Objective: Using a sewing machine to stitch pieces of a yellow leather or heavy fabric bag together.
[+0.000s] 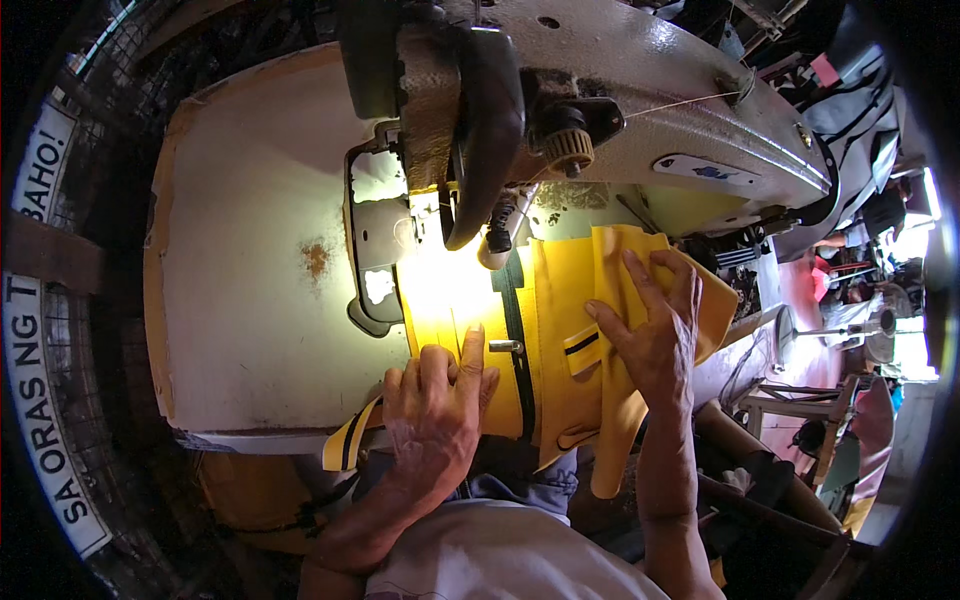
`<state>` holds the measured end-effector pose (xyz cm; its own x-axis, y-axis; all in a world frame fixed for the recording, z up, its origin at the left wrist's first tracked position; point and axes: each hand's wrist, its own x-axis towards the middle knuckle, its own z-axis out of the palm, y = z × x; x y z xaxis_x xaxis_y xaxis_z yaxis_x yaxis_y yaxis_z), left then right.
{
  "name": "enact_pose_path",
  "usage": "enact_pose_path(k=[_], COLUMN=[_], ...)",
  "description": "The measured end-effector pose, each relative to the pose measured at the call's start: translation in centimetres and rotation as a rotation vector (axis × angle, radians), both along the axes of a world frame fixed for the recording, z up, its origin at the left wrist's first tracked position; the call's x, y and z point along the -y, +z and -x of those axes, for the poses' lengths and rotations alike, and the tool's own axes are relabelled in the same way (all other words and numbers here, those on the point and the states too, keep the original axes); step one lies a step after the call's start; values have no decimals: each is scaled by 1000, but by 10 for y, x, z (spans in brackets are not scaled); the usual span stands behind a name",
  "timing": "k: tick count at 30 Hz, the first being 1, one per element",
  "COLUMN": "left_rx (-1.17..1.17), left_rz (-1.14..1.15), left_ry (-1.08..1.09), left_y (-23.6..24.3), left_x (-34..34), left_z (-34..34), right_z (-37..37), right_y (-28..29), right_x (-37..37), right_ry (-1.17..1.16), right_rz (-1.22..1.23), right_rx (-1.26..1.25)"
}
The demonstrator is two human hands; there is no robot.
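Observation:
A grey sewing machine (710, 120) stands over a yellow workpiece (550, 290), whose area under the needle is washed out by a bright lamp. A black zipper (520, 400) with a silver pull crosses the piece. My left hand (435, 415) is beside it, index finger extended on the yellow material, other fingers curled at its lower edge. A yellow strap with a black stripe (350, 440) dangles to its left. My right hand (650, 325) lies on a folded yellow flap, thumb and fingers apart, near a small striped tab (583, 350). The needle point is lost in glare.
The pale worktable (230, 250) has a worn edge. Wire mesh with white signboards (45, 400) runs along the left. On the right are a standing fan (880, 322), what looks like a person (880, 215) in the background, and a cluttered wooden frame (770, 400).

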<state>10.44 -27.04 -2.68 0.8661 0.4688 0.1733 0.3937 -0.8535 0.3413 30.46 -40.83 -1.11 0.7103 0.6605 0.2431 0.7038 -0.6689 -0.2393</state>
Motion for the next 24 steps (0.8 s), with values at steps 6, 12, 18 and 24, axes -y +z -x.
enact_pose_path(k=[6,12,18,24], left_rx=[-58,-35,32,-25], left_rz=[-13,-21,-104,-38], left_ry=[-37,-47,-52,-39], left_y=[4,2,-1,0], left_x=[-2,-3,-4,-4], left_z=[-1,-3,-4,-2], right_z=[4,23,26,21], right_y=[6,14,-6,-11], right_x=[-3,-14,-32,-28], right_ry=[-41,204,552,589], right_rz=[30,157,113,97], right_rx=[13,234,-161,-136])
